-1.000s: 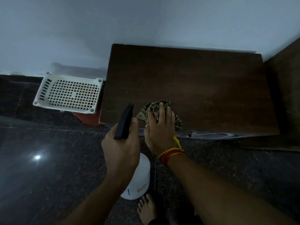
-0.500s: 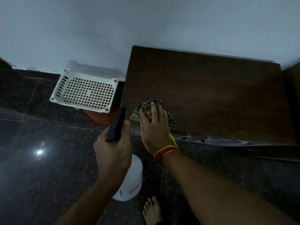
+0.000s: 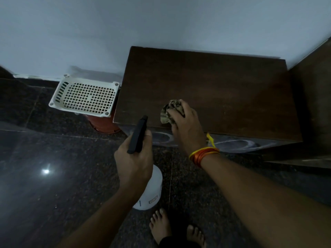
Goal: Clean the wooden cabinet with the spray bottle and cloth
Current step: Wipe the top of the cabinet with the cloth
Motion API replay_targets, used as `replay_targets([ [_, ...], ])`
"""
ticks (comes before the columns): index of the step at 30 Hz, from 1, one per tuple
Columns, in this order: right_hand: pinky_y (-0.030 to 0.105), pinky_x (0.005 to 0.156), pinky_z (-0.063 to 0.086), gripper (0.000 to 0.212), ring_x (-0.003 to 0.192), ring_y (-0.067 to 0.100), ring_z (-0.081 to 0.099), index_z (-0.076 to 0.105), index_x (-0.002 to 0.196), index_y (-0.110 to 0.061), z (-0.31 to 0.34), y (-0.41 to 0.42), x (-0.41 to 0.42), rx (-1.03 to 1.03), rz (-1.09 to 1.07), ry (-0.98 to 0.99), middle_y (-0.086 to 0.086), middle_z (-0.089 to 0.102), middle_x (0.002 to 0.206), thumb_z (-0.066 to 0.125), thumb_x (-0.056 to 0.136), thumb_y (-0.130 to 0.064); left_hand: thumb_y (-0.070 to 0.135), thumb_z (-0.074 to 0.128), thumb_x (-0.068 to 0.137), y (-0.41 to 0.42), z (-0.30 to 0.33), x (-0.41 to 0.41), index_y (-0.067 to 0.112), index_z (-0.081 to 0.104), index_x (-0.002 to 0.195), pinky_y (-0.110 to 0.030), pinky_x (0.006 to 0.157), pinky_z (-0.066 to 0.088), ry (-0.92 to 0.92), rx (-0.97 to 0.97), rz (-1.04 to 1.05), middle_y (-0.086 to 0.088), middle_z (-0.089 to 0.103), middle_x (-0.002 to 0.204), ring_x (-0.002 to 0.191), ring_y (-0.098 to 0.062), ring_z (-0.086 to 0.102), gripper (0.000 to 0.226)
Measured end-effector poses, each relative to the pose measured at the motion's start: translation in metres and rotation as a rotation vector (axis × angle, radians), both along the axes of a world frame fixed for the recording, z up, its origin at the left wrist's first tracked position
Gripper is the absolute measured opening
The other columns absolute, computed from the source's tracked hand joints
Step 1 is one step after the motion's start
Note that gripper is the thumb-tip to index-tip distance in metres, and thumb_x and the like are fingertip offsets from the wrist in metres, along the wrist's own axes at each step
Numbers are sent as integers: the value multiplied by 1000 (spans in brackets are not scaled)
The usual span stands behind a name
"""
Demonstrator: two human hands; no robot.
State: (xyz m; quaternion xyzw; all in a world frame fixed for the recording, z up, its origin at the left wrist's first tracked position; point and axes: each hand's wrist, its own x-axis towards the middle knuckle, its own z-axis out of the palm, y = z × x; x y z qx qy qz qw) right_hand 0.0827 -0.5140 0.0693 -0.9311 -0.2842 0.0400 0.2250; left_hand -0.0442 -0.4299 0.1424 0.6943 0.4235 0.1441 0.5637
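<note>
Wiping hand: the right hand (image 3: 186,122) is closed around a bunched cloth (image 3: 170,111) and presses it on the cabinet top, close to the front edge and left of its middle.
Cloth: crumpled, mottled olive and tan, showing past the fingers on the left and far side of the hand.
Wooden cabinet (image 3: 223,90): dark brown top, back edge against the white wall (image 3: 161,24), left front corner just beside the spray nozzle; pale smears run along the strip below the front edge.
Spray bottle (image 3: 152,190): white body hanging upright below the left hand, black trigger head (image 3: 138,135) pointing toward the cabinet's front left corner, off the top.
Left hand (image 3: 134,161): wrapped shut around the bottle's neck, thumb beside the black head, held in front of the cabinet above the floor.
Wrist: orange and yellow threads (image 3: 204,154) tied around the right wrist.
Left of cabinet: a white perforated plastic basket (image 3: 86,95) sits atop a reddish-brown pot (image 3: 102,126), near the cabinet's left edge.
Floor (image 3: 44,176): dark polished speckled stone with a light glint.
Feet: bare feet (image 3: 161,224) at the bottom, below the bottle.
</note>
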Motion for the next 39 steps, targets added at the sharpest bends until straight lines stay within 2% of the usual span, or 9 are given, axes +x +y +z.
replay_targets([
  [3,54,106,37,43,133,41,29,52,132,-14,2,-23,-1,52,-35,-6,19,25,152,56,89,-5,32,62,92,-20,-10,-3,22,57,67,-58,50,51,-20,11,-17,1,48,51,52,-28,49,27],
  [10,45,112,29,42,137,36,25,48,136,-17,-9,-48,2,137,-141,-38,16,21,154,52,94,-12,29,61,93,-51,-40,-6,21,55,68,-59,52,50,-96,93,-14,-31,51,70,63,-48,51,27],
  [16,44,111,31,42,135,38,31,52,133,-15,-28,-49,7,235,-198,-142,20,28,150,56,91,-12,28,61,93,-53,-85,-20,22,54,64,-54,49,45,-140,58,-48,-11,45,56,52,-30,45,30],
  [20,43,111,33,41,131,39,36,55,129,-14,-46,-45,10,310,-249,-224,22,33,146,53,89,-16,29,62,92,-52,-125,-33,10,57,71,-56,48,47,-211,85,-51,-24,46,60,56,-44,48,29],
  [23,44,110,33,41,129,40,38,56,128,-14,-58,-40,12,348,-270,-285,23,35,144,50,87,-17,29,61,93,-51,-159,-37,11,55,70,-57,49,46,-243,100,-78,-14,40,57,60,-47,47,29],
  [26,45,108,35,41,128,39,41,56,127,-16,-72,-33,13,365,-269,-360,21,37,143,48,87,-19,31,60,93,-46,-193,-37,19,51,66,-55,48,46,-269,89,-82,1,37,52,58,-43,44,31],
  [33,45,108,36,40,130,35,39,53,131,-18,-89,-28,3,535,-225,-495,19,38,141,44,92,-20,31,60,93,-38,-255,-36,22,49,60,-48,46,45,-392,121,-61,4,39,50,48,-27,41,36],
  [35,43,113,31,44,136,34,32,47,137,-22,-93,-29,-14,582,-242,-542,18,34,145,45,93,-19,30,60,93,-35,-266,-38,26,46,58,-38,45,37,-417,160,-56,7,41,48,46,-13,38,38],
  [39,32,113,28,60,139,30,28,28,147,-15,-110,-32,-48,638,-221,-612,17,30,149,50,92,-12,30,60,93,-32,-278,-42,29,49,60,-33,45,36,-498,158,-65,9,44,47,45,-12,41,35],
])
